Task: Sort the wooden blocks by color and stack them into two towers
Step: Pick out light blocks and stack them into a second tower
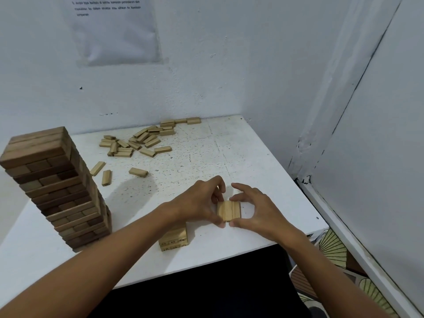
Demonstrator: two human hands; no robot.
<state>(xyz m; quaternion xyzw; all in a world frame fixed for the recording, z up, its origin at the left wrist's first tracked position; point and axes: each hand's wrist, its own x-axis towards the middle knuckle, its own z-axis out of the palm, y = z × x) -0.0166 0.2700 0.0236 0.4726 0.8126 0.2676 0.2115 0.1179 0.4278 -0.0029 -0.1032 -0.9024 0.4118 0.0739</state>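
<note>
Forearms: two bare forearms are seen entering from the bottom of the frame and converging at lower centre.
Left hand: the left hand (202, 199) is curled against the left side of a row of three pale wooden blocks (228, 211), with thumb and fingertips pinched on its near and far ends.
Right hand: the right hand (259, 208) is arched round the right side of the same row, thumb at the near edge and forefinger at the far edge; whether full contact is made there cannot be told.
Light stack: a short stack of pale wooden blocks (174, 237) is partly hidden under the left wrist, just left of the held row.
Dark tower: a tall tower of dark brown wooden blocks (57, 187) is stood at the left of the frame, well apart from the hands.
Loose pile: a scattered pile of pale wooden blocks (142, 140) is left at upper centre on the white speckled table (252, 157).
Step in hand: a three-block layer is judged to be squared up for the light stack.
Doing it well: the three blocks should be pressed flush from both sides, lifted as one unit, turned crosswise to the layer below, and lowered flat with edges aligned.
Progress: the pale tower is judged barely begun.
</note>
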